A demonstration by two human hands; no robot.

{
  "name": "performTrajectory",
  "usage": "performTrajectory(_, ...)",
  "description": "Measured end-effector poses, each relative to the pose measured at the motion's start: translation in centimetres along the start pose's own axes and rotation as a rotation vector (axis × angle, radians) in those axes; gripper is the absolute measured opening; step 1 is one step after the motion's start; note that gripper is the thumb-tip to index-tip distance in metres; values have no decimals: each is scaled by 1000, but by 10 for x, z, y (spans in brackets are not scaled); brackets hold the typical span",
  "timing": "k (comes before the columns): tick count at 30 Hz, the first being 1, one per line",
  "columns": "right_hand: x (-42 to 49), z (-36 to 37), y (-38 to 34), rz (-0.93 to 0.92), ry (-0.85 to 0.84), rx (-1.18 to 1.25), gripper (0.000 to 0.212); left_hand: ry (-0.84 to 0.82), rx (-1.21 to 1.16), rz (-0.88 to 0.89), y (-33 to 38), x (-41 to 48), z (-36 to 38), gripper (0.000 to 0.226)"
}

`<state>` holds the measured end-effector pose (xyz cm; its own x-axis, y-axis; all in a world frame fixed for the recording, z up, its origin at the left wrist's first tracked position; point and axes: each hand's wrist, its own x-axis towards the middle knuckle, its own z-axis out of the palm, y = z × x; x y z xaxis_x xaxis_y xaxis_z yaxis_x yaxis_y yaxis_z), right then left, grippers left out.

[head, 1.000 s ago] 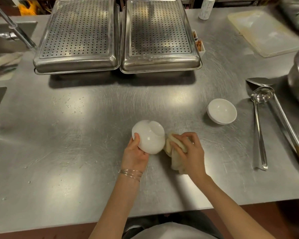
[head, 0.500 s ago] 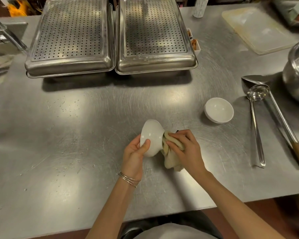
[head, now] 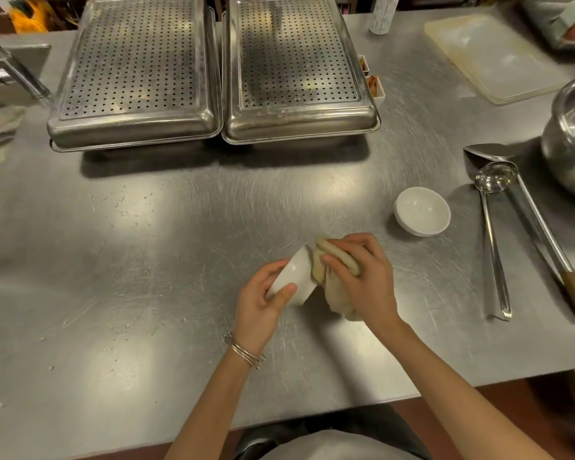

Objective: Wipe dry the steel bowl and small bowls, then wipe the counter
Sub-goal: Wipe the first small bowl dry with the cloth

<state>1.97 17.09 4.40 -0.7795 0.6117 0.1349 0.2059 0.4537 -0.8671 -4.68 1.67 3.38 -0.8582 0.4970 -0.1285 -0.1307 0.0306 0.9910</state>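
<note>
My left hand (head: pixel 261 305) grips a small white bowl (head: pixel 296 277) tipped on its side, its mouth turned right, just above the steel counter (head: pixel 146 293). A beige cloth (head: pixel 332 287) is bunched in my right hand (head: pixel 362 277) and pressed into the bowl's mouth. A second small white bowl (head: pixel 422 210) stands upright on the counter to the right. The large steel bowl (head: pixel 571 137) sits at the right edge, partly cut off by the frame.
Two upturned perforated steel pans (head: pixel 133 71) (head: pixel 296 68) stand at the back. A ladle (head: pixel 493 227) and a wood-handled scoop (head: pixel 531 214) lie at the right. A plastic board (head: pixel 492 54) is back right. Water drops (head: pixel 123 204) dot the left counter. A faucet (head: pixel 10 71) is at far left.
The bowl in my left hand has turned from bottom-up to lying on its side with its mouth to the right. My right hand has pushed the cloth from beside it into its opening.
</note>
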Motion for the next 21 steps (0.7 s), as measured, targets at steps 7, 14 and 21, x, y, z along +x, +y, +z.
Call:
performTrajectory(7,-4,-6,59,164,-378,-488,23,-91,20,53,0,-1,-18,35)
performTrajectory(14,13,-46,-9,547,-392,204,38,-394,391,368,24,16,-17,25)
performTrajectory(21,8,-78,2,565,-359,99,33,-492,609,652,14,32,18,16)
